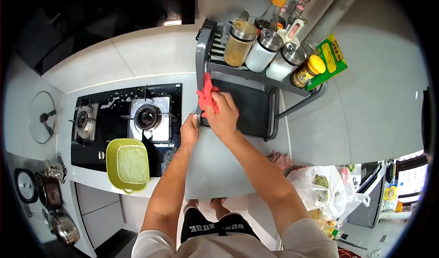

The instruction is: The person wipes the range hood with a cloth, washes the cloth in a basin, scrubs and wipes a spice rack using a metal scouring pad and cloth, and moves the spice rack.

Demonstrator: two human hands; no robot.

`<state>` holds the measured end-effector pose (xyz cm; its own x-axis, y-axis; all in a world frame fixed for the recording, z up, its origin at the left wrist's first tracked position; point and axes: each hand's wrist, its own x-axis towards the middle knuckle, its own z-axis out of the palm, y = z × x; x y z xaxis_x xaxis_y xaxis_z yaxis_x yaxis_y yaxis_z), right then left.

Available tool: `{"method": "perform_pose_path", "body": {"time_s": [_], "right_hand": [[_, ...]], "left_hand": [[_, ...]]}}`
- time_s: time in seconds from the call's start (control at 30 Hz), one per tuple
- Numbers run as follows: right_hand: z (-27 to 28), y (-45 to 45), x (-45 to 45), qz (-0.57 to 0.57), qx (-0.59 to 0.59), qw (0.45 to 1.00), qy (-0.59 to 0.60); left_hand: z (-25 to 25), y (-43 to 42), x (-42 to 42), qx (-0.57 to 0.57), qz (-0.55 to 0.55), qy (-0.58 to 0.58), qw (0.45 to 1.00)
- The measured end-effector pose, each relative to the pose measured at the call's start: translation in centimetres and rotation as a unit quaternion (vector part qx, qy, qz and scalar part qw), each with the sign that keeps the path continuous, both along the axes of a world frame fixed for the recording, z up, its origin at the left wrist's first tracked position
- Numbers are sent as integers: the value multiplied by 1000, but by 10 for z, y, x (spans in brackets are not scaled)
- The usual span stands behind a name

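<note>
A pink cloth [208, 94] is bunched in my right hand [223, 115], pressed against the left side of a dark grey two-tier rack [247, 107]. My left hand [190, 129] has its fingers closed on the rack's lower left corner. On the upper tier stand a jar of brown powder [238, 45], two jars of white contents [264, 51], a bottle with an orange cap [270, 15] and a small jar with a yellow lid [307, 72]. The lower tray of the rack holds nothing visible.
To the left is a black gas stove [109, 116] with two burners and white spots. A green basin [127, 165] with liquid overlaps its front edge. A crumpled cloth [279, 160] and plastic bags [322, 191] are at the right. A glass lid [42, 117] leans at far left.
</note>
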<state>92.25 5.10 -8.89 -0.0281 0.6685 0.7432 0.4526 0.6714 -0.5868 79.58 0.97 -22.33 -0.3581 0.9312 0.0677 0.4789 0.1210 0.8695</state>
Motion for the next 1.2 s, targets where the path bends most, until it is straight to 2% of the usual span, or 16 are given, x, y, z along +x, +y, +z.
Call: {"method": "perform_pose_path", "body": {"time_s": [0.03,0.07,0.13,0.2,0.27,0.37,0.53,0.6,0.67,0.87,0.93,0.97,1.0,1.07,1.17,1.2], "right_hand": [[23,6,-4,-19,131,991,4],[49,10,-6,-18,131,991,1],[95,25,-9,-26,249,964,-87],[95,47,-19,-71,287,943,-154],[52,49,-22,-69,278,933,-217],[-15,39,-12,-46,171,950,-256],[92,44,-26,-121,282,943,-126],[72,46,-21,-124,262,935,-203],[47,41,-26,-114,241,945,-187],[81,29,3,-174,233,946,-141],[80,31,18,-182,244,927,-219],[78,21,33,-214,170,930,-247],[71,17,54,-219,173,928,-246],[64,20,86,-278,195,931,-137],[80,17,63,-202,200,947,-152],[83,21,43,-213,203,935,-199]], "left_hand": [[-3,-3,0,9,-1,1,1000],[-3,-5,-1,9,-1,-3,1000],[-1,-7,-4,-3,-11,13,1000],[-1,-5,-7,-6,-12,9,1000],[-2,-5,-11,-3,-18,8,1000],[-2,4,-18,-22,-31,29,999],[-8,-1,-16,-24,-39,5,999],[-7,-3,-15,5,-36,6,999],[-7,-2,-15,15,-42,19,999],[4,2,-11,-14,-23,121,992],[0,9,-15,8,-30,106,994],[5,7,-17,-21,-43,137,989],[9,5,-20,-48,-54,166,983],[5,10,-21,-52,-46,171,983],[2,8,-20,-71,-47,180,980],[5,7,-19,-70,-49,184,979]]}}
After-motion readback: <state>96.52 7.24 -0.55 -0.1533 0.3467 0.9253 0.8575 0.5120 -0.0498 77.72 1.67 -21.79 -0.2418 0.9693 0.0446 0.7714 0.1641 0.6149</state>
